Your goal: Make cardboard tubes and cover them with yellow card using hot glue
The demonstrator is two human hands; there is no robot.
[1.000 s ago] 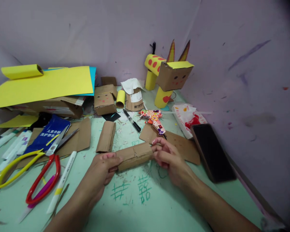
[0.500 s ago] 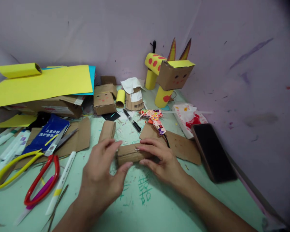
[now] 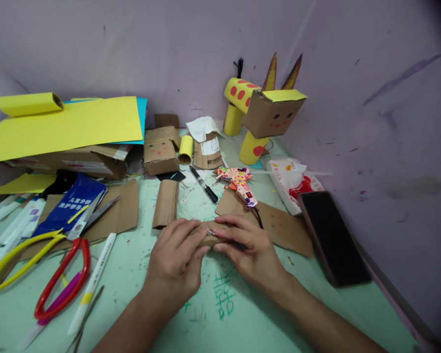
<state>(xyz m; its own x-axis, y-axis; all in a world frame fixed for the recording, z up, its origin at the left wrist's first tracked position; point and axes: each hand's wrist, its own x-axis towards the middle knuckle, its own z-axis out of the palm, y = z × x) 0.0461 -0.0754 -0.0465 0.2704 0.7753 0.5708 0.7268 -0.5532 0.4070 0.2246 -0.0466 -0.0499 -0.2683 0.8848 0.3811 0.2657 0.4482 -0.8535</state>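
Observation:
Both hands grip a small brown cardboard tube (image 3: pixel 210 239) low over the green tabletop. My left hand (image 3: pixel 178 257) wraps its fingers over the left end, thumb along the near side. At the right end, my right hand (image 3: pixel 244 245) presses with fingers on top and thumb below. A pale, shiny patch shows on the seam between my fingertips; most of the tube is hidden by my hands. Just beyond my left hand lies a second folded cardboard piece (image 3: pixel 166 203). A flower-patterned glue gun (image 3: pixel 238 184) rests past my right hand, near a black marker (image 3: pixel 204 184).
At left lie scissors (image 3: pixel 83 255) with red and yellow handles, a white marker (image 3: pixel 93 282) and yellow paper (image 3: pixel 69 125). A cardboard giraffe-like figure (image 3: pixel 268 115) stands at the back, with a cardboard box head (image 3: pixel 160 154) left of it. A phone (image 3: pixel 334 235) lies at right by the wall.
My left hand has moved right and closed on the left end of the cardboard tube, covering more of it. My right hand keeps its hold. The view has shifted slightly.

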